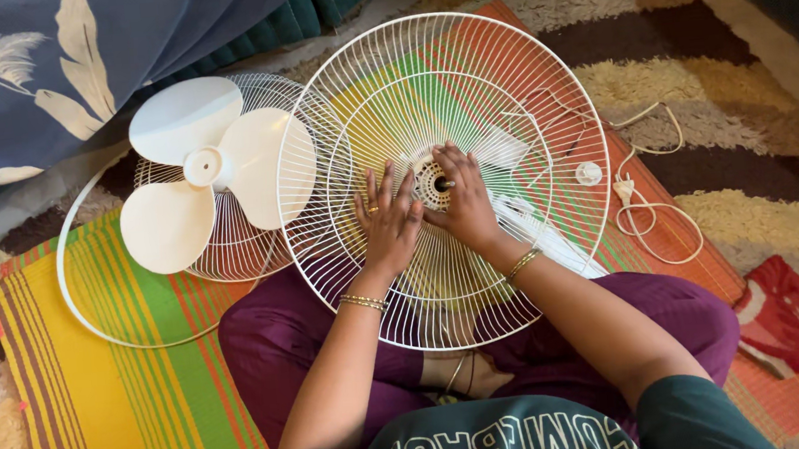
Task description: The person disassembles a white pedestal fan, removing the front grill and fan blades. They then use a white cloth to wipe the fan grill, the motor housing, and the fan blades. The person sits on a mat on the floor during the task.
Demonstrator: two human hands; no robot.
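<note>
Left hand (388, 223): flat on the white wire fan guard (443, 178).
Right hand (462, 200): fingers at the guard's centre hub (432, 183).
Fan blade (200, 169): left, on a second guard.
Floor: striped mat (108, 390).

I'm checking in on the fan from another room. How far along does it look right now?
Apart already: the blade lies on a second grille on the mat, with a loose ring around them. In hand: both hands, left and right, press at the hub of the big grille, fingers spread. Left: nothing is joined yet, and the cord lies unplugged beside it.
</note>
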